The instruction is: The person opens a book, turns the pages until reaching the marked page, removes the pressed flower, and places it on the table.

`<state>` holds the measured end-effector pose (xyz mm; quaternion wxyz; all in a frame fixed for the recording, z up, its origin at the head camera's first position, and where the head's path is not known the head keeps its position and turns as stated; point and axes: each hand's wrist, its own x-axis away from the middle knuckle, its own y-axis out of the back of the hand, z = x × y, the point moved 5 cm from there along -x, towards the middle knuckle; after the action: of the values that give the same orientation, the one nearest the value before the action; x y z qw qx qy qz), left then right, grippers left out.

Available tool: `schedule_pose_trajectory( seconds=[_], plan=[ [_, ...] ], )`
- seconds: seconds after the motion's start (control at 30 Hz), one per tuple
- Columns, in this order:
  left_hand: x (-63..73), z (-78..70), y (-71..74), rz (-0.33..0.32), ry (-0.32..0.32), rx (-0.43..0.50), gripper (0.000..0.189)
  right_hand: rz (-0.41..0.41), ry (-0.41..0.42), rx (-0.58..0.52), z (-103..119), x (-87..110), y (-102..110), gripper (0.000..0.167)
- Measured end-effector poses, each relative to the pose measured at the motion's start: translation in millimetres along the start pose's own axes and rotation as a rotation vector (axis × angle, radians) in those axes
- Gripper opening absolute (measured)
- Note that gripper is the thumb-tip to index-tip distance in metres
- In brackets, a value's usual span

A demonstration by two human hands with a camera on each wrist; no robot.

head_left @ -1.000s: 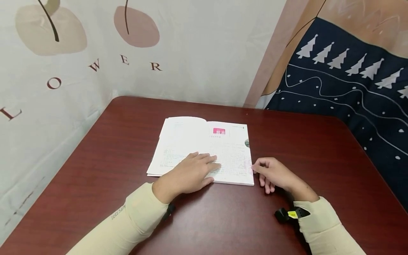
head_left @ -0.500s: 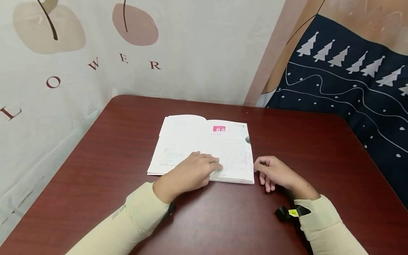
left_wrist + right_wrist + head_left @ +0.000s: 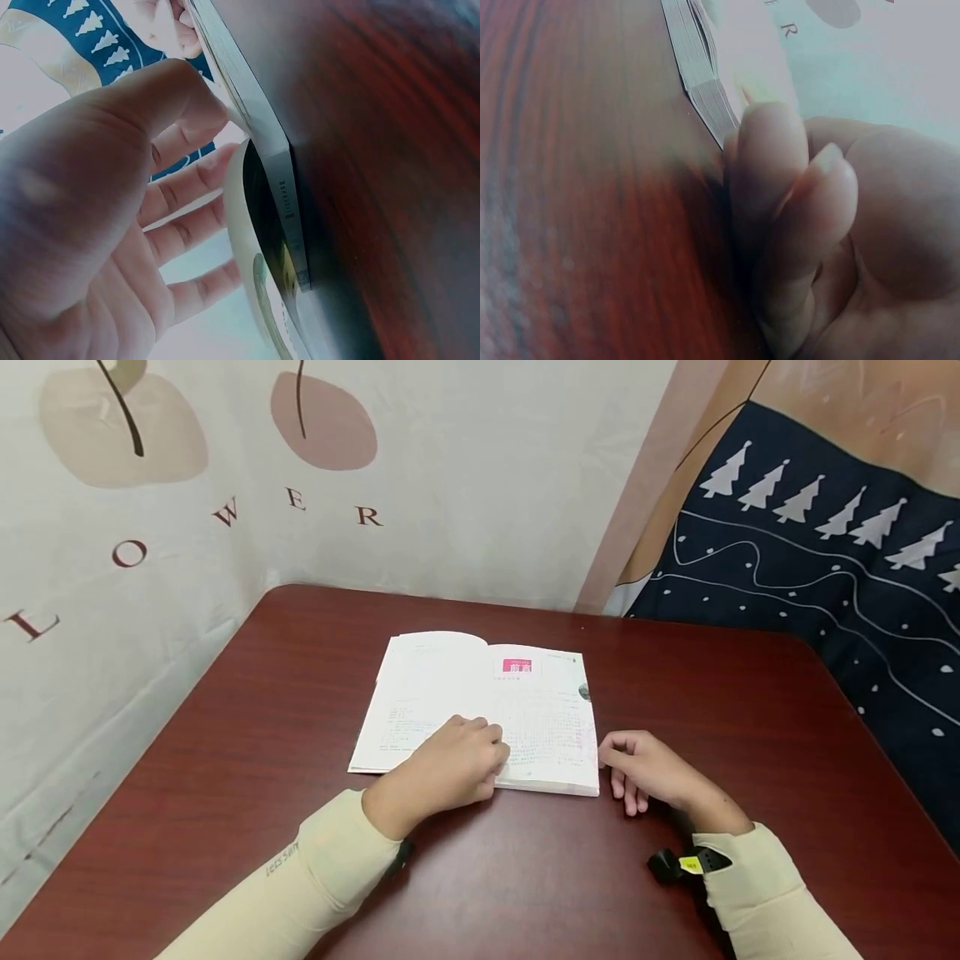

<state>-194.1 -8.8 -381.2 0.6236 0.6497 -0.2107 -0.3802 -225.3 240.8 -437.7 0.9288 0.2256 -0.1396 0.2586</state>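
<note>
An open book (image 3: 442,677) lies on the table, with a pink title block on its right-hand page. Over the middle of its near edge is my left hand (image 3: 446,764), knuckles raised and fingers bent down onto the pages. The left wrist view shows the fingertips against the curved pages of the book (image 3: 279,180) and the thumb (image 3: 199,105) right at its edge. My right hand (image 3: 648,768) rests on the table beside the book's right edge, fingers loosely curled. In the right wrist view its fingertips are close to the corner of the book (image 3: 712,105).
The dark red table (image 3: 285,685) extends around the book on all sides. Behind it hangs a pale cloth (image 3: 480,485) with printed letters, and a navy cloth with white trees (image 3: 795,543) hangs at the right. A black wrist strap device (image 3: 667,864) sits under the right cuff.
My left hand's fingers have drawn in from a spread, flat pose on the right page to a bent one. The right hand has hardly moved, and the book stays in place.
</note>
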Motion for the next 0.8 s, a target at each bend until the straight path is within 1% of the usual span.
schedule_pose_trajectory(
  seconds=[0.1,0.2,0.33,0.47,0.6,0.7,0.8],
  plan=[
    [-0.4,-0.1,1.2,0.006,0.032,-0.017,0.019,-0.015,0.011,0.008,0.6,0.3,1.1,0.024],
    [-0.4,-0.2,1.9,0.027,0.072,-0.025,0.022,-0.017,0.020,0.008,1.3,1.0,1.5,0.026],
    [0.4,-0.2,0.4,0.065,0.126,-0.015,0.023,0.012,0.017,-0.007,0.9,2.7,0.0,0.029],
    [0.6,2.7,-0.8,0.102,0.198,-0.007,0.019,0.011,0.025,-0.008,1.4,2.3,-0.1,0.030],
    [1.6,5.2,-1.2,0.139,0.264,0.036,0.018,0.013,0.015,-0.009,0.0,1.3,-0.6,0.029],
    [2.3,5.7,-1.6,0.147,0.287,0.063,0.019,0.017,0.007,-0.008,-1.7,1.1,-1.2,0.028],
    [2.2,6.0,-2.4,0.139,0.292,0.060,0.018,0.002,0.007,-0.001,-1.6,0.3,-0.9,0.028]
  ],
)
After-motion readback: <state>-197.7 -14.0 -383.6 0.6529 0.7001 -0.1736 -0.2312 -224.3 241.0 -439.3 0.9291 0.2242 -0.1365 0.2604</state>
